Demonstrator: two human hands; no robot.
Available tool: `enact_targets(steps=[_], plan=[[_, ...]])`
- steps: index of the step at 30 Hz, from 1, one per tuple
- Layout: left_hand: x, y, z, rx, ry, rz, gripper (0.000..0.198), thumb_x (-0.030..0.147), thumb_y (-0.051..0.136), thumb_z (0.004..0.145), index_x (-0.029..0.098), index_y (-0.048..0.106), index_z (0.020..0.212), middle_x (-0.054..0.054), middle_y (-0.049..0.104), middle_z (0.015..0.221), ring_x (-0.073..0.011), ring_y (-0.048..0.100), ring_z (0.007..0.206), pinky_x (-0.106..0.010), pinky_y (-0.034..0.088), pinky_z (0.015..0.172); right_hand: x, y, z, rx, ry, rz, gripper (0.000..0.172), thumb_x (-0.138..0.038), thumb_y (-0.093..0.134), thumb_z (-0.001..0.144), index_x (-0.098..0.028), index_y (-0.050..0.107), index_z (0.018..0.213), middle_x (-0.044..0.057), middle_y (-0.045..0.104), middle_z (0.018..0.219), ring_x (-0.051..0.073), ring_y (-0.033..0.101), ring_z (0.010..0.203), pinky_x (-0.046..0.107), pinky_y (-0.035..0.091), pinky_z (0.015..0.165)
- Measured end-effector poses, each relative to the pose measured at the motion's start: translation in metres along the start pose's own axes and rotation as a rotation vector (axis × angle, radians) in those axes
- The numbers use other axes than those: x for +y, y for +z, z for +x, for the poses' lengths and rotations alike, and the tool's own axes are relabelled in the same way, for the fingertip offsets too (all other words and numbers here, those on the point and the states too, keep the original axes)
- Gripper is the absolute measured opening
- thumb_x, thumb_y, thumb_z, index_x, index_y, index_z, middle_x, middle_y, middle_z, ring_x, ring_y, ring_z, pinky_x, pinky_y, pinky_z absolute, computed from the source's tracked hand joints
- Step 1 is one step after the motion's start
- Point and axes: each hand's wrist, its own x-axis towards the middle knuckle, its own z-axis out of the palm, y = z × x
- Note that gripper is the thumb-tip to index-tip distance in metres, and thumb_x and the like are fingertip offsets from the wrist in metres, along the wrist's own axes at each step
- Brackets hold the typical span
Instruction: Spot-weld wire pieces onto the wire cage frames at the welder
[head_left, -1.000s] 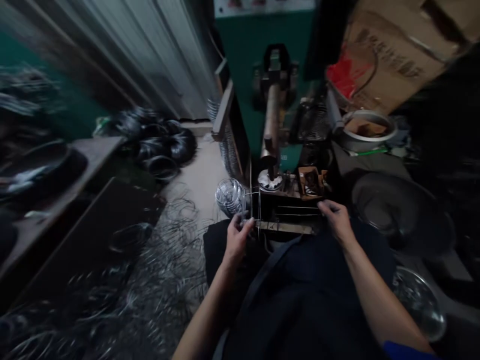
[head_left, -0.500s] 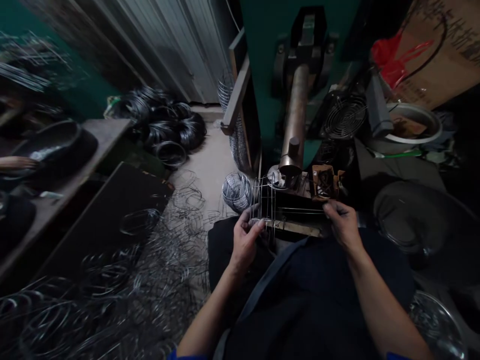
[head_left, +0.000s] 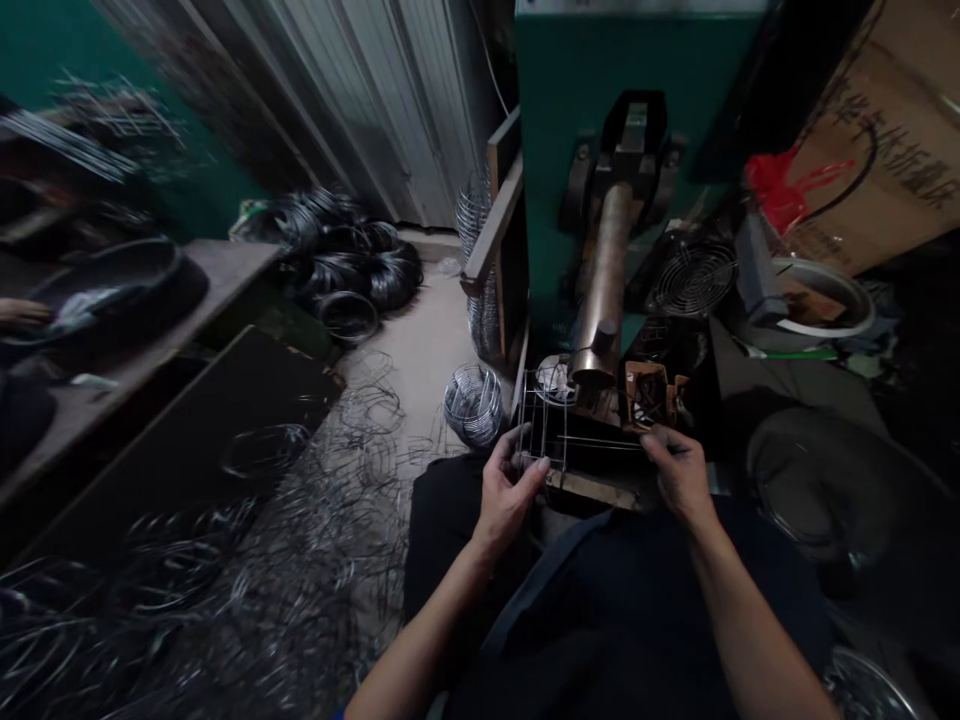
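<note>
My left hand is closed around the lower part of a wire frame, an openwork piece of thin metal rods standing upright by my fingers. Two thin metal rods stretch from beside the frame to my right hand, whose thumb and fingers pinch their ends. Whether these rods are joined to the frame I cannot tell. Just beyond my hands, the blunt end of a thick metal arm juts from a green machine. Beneath the rods lies a wooden strip.
A round bundle of wire rings stands on the floor left of my hands. Loose wire pieces cover the floor further left. Black wire coils lie by the wall. Small cardboard boxes sit under the arm. Another person's hand shows at far left.
The view has tilted, so the machine sits lower in the picture. My hands are slightly closer together, the left one having shifted right with the wire frame. Both keep their grip.
</note>
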Motion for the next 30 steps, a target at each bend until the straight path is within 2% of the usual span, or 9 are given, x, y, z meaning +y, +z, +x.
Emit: enact_targets(steps=[7,16,24,30], plan=[[0.004,0.004,0.007,0.005,-0.055,-0.042,0.069,0.044,0.080,0.074,0.019,0.053,0.133,0.005,0.053,0.067,-0.0084,0.049,0.052,-0.019,0.045,0.048,0.002,-0.005,0.009,-0.039,-0.004,-0.041,0.050,-0.041,0.076,0.077,-0.020,0.037,0.055,-0.006,0.027,0.059,0.011,0.026,0.058,0.028,0.022,0.058],[0.005,0.010,0.016,-0.015,-0.051,-0.062,0.067,0.044,0.079,0.075,0.017,0.052,0.130,0.005,0.053,0.066,-0.0081,0.049,0.053,-0.019,0.044,0.050,0.008,-0.013,0.024,-0.003,-0.031,-0.090,0.050,-0.047,0.076,0.075,-0.020,0.039,0.056,-0.005,0.030,0.059,0.011,0.027,0.059,0.027,0.025,0.058],[0.006,0.018,0.021,-0.039,-0.071,-0.120,0.069,0.046,0.079,0.074,0.017,0.050,0.130,0.006,0.049,0.066,-0.0086,0.048,0.051,-0.020,0.044,0.046,-0.002,-0.011,0.032,0.036,-0.027,-0.086,0.050,-0.045,0.077,0.072,-0.020,0.038,0.053,-0.006,0.030,0.058,0.010,0.028,0.057,0.026,0.025,0.057],[0.006,0.020,0.027,-0.026,-0.038,-0.101,0.067,0.045,0.080,0.074,0.015,0.054,0.128,0.006,0.048,0.066,-0.0078,0.048,0.054,-0.019,0.044,0.050,-0.004,-0.011,0.037,0.037,-0.038,-0.064,0.049,-0.045,0.077,0.073,-0.019,0.039,0.054,-0.006,0.032,0.057,0.011,0.029,0.057,0.026,0.025,0.057]])
